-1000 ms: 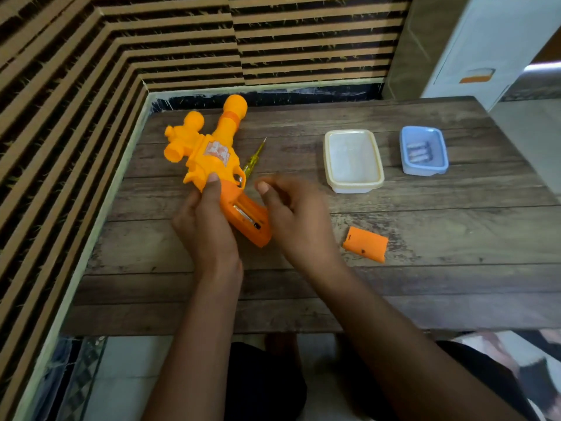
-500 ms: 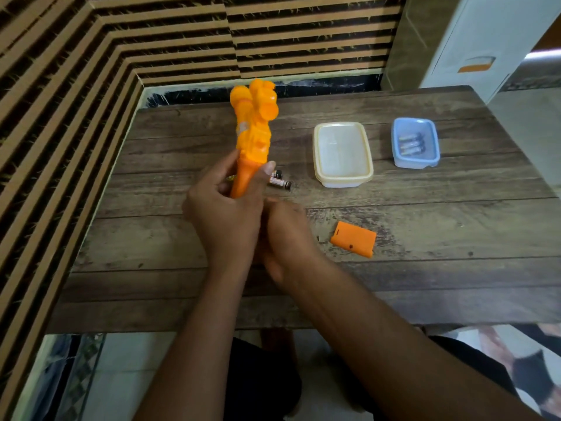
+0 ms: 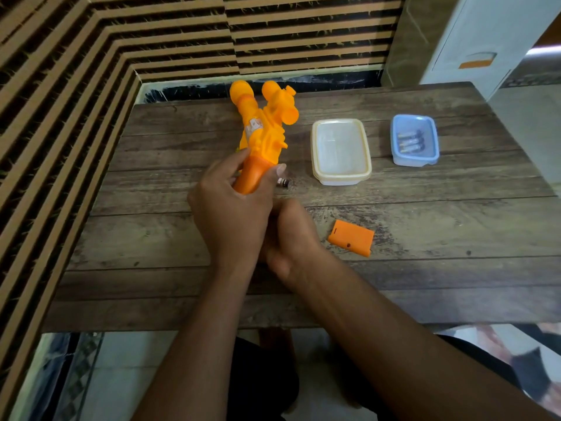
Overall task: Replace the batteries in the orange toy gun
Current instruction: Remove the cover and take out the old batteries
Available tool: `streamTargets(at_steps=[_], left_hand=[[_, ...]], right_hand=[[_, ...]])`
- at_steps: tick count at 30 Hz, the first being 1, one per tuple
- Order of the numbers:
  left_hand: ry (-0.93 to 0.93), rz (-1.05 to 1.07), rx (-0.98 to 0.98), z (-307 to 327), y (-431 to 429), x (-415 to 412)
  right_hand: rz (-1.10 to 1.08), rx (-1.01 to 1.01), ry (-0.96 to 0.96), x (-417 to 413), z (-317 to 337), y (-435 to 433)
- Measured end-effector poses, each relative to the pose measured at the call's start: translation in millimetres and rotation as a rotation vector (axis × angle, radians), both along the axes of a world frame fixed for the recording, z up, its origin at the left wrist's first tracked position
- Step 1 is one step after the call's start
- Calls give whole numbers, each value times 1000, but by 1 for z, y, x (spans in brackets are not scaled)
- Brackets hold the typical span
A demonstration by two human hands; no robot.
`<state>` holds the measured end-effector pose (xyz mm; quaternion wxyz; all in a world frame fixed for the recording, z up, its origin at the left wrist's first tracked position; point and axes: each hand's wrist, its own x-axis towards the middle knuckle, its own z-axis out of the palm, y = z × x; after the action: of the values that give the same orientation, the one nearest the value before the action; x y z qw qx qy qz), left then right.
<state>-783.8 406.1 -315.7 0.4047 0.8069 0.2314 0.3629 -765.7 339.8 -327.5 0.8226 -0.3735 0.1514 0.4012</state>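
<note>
My left hand (image 3: 230, 214) grips the handle of the orange toy gun (image 3: 264, 129) and holds it up on end, barrel pointing away toward the wall. My right hand (image 3: 291, 241) sits just below and behind the left one at the bottom of the handle, its fingers hidden. One dark battery (image 3: 283, 182) lies on the wooden table (image 3: 425, 268) right beside my left fingertips. The orange battery cover (image 3: 352, 238) lies flat to the right of my hands. A blue tub (image 3: 397, 156) at the back right holds three batteries (image 3: 409, 140).
A white rectangular tub (image 3: 341, 174) with nothing in it stands between the gun and the blue tub. Striped slatted walls close off the table's left and back sides. A white cabinet (image 3: 485, 34) stands beyond the far right corner.
The gun went from lying flat on the table to standing up in my left hand. A battery now lies on the table. My right hand moved under the handle.
</note>
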Motion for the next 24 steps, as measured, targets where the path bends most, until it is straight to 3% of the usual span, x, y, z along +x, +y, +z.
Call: streamTargets(at_steps=[5,14,16,20,24], left_hand=[[-53,29,-38,0,2,0],[-155,63,-149,2,8,-1],[-167,81,-181,2,9,0],[-175,168,-241,-2,16,0],[-116,242,-310,-11,30,-4]], right_hand=[[30,67,-46,1,-1,-3],[41,-113,-363,-1,-2,-1],[44,-226,-534,0,-3,-2],[108,-681,-1160,13,-8,-10],[71,-897,-1334,26,-7,-18]])
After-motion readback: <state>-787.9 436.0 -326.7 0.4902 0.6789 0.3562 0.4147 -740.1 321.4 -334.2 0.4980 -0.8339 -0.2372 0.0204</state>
